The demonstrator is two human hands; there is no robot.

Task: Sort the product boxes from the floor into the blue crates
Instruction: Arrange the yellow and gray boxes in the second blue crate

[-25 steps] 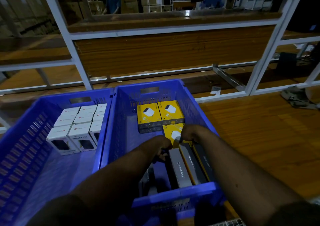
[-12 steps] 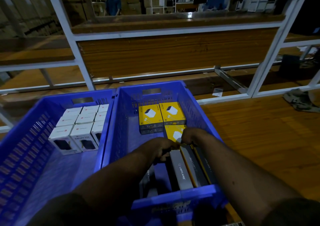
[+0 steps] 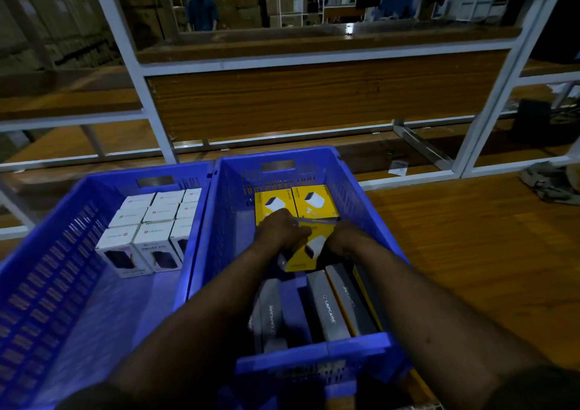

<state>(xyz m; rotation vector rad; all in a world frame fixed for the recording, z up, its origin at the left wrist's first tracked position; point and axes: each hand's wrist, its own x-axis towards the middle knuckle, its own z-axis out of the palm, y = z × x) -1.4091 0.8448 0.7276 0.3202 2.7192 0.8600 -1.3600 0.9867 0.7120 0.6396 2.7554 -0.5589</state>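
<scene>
Two blue crates stand side by side on the floor. The right crate [image 3: 354, 196] holds two yellow charger boxes [image 3: 315, 202] at its far end and several long grey boxes [image 3: 328, 306] standing on edge near me. Both my hands are inside it on a third yellow box [image 3: 309, 252], which is lifted and tilted. My left hand [image 3: 279, 229] grips its left edge and my right hand [image 3: 343, 237] grips its right edge. The left crate [image 3: 56, 240] carries several white boxes [image 3: 153, 221] packed at its far right.
A white metal shelf frame [image 3: 150, 105] with wooden boards runs behind the crates. Wooden floor [image 3: 470, 252] spreads to the right, with a crumpled cloth [image 3: 547, 182] and a paper tag [image 3: 398, 168] on it. A person [image 3: 201, 7] stands far back.
Both hands moved forward from the ends of the grey boxes onto the third yellow box and raised it, tilting it up. The camera view dipped slightly.
</scene>
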